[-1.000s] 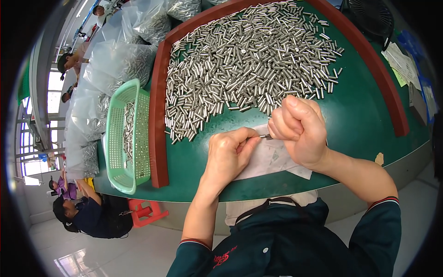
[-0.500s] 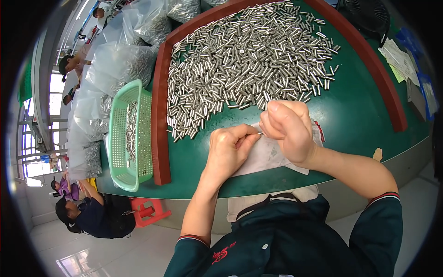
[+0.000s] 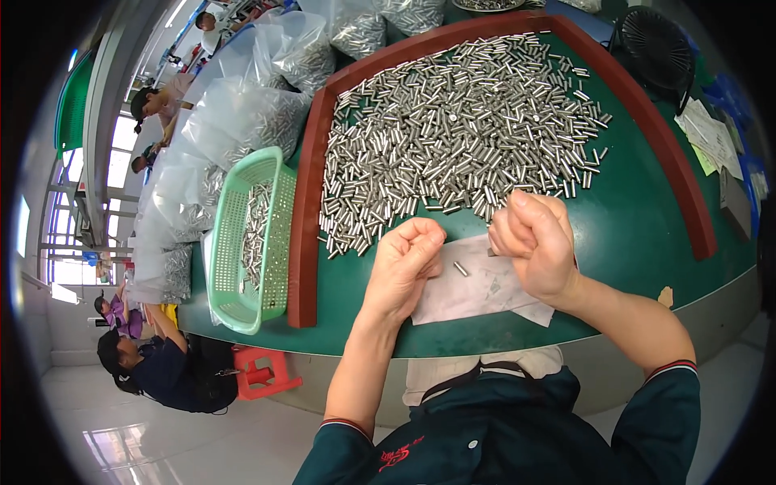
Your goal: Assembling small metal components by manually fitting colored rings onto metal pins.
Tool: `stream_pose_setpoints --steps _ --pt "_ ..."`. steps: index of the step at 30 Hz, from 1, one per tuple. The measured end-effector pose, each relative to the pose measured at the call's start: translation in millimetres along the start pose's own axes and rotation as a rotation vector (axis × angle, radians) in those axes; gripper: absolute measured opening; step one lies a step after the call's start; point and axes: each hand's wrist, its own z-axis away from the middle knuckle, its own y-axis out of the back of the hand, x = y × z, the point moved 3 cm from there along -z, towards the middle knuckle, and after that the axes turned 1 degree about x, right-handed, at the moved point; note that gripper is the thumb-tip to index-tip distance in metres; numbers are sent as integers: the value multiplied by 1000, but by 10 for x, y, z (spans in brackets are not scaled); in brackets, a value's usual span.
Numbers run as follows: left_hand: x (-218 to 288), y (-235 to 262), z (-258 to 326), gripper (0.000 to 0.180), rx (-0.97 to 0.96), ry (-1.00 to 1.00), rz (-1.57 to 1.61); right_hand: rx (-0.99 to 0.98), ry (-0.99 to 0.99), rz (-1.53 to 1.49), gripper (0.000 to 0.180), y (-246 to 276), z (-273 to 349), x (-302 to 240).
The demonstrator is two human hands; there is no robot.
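My left hand (image 3: 406, 263) is raised over the left end of a pale cloth (image 3: 440, 301), thumb pressed against curled fingers. Whatever it may hold is hidden. To its right, my right hand (image 3: 537, 246) is closed in a fist above the cloth, and its contents do not show. A small dark metal end (image 3: 491, 252) peeks out beside its lower fingers; I cannot tell if it is held or lies on the cloth. Between the hands one short metal pin (image 3: 461, 268) rests on the cloth. Beyond them spreads a big heap of similar shiny pins (image 3: 461, 121) on the green tabletop (image 3: 368, 335).
A dark red raised border (image 3: 304, 267) frames the heap. Left of it stands a light green plastic basket (image 3: 234, 301) with pins inside. Clear bags of pins (image 3: 242, 117) line the far left. A black fan (image 3: 655, 48) and papers (image 3: 707, 133) sit at the right. A co-worker (image 3: 170, 360) sits at lower left.
My hands have moved apart, and a pin now shows on the cloth between them. The view has shifted, so the table appears slightly lower and further right.
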Motion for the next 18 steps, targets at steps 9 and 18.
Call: stream_pose_setpoints --steps 9,18 --pt "232 -128 117 13 -148 -32 -1110 25 1 5 40 21 -31 -22" --pt "181 -172 90 10 -186 -110 -1327 28 -4 23 40 15 -43 -26"
